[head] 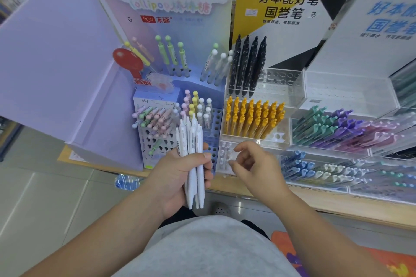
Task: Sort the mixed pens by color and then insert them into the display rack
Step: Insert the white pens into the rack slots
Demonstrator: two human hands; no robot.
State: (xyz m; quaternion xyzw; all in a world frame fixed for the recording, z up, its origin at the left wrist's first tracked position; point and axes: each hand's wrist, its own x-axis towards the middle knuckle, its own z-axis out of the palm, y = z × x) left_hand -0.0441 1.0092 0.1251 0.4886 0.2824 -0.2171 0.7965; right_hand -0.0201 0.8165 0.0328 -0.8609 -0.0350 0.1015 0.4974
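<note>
White batch sorted and in hand, racking barely begun.
Centre frame: left hand (177, 171) clenched round a bunch of white pens (193, 153); just right, right hand (254, 164) loosely curled, holding nothing, beside a few pale pens (225, 153) seated low in the clear display rack (283, 83). Above, black pens (247, 65) and yellow pens (254, 117) already slotted.

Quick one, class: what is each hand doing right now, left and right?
Left hand: closed around a bundle of white pens.
Right hand: fingers loosely curled, holding nothing.
</note>
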